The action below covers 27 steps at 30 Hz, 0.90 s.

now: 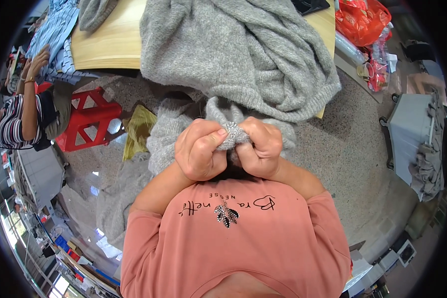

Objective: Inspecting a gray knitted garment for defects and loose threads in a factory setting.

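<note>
Both hands clamped on the same pc of fabric: L hand (199, 151) and R hand (261, 148) in fists, nearly knuckle to knuckle, w/ a light-grey fuzzy knit fold (237, 135) bunched btwn them. L thumb lies on top of the fold at its L end; R thumb pos can't tell, mostly hidden by the fist.

Key relation: fold's long axis runs approx L-R, straight across the front of the chest, 1 end in each fist. Only a short bit shows in the gap. Neither hand is nearer, since both are on it. Forearms angle in from the 2 sides, elbows out, fists just ahead of the pink short-sleeved T-shirt (233, 258).

Rest of the knit: a grey ribbed knit loop (214, 110) stands just beyond the fists, and loose grey knit folds (166, 130) hang below and to both sides. Large heaped light-grey knit garment (198, 49) is dead ahead, on the pale wood-top table (107, 47), draped over its near edge. Same pc as the held fold or separate: can't tell, overlap hides the join.
</note>
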### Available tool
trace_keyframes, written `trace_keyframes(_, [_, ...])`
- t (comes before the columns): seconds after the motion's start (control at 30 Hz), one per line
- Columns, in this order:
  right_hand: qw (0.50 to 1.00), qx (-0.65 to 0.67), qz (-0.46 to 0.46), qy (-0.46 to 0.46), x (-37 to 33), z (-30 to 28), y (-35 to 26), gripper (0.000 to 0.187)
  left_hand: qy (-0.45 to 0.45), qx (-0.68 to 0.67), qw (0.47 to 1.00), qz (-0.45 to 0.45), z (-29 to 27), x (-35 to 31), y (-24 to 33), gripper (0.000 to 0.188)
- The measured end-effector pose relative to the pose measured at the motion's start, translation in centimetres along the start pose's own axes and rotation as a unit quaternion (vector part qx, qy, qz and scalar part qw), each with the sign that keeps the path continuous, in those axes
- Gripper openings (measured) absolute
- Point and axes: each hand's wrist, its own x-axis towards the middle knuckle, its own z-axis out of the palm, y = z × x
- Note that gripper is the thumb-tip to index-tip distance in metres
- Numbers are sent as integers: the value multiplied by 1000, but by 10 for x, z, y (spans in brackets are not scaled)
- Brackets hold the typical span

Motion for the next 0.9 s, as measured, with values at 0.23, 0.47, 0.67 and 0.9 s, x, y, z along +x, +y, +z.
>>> trace_keyframes(0.23, [985,-113,-131,-11,2,-11,11,21,-46,-56,993,-89,-7,8,7,30])
trace_keyframes(0.47, [991,-81,-99,-31,5,-16,-4,18,-61,-21,997,-29,-12,7,17,27])
trace_keyframes(0.67, [985,-140,-98,-23,5,-15,-6,17,-55,-40,992,-102,-7,8,24,30])
trace_keyframes(0.9, [989,-47,-57,-126,11,-25,-7,26,-60,-57,991,-105,-11,3,9,32])
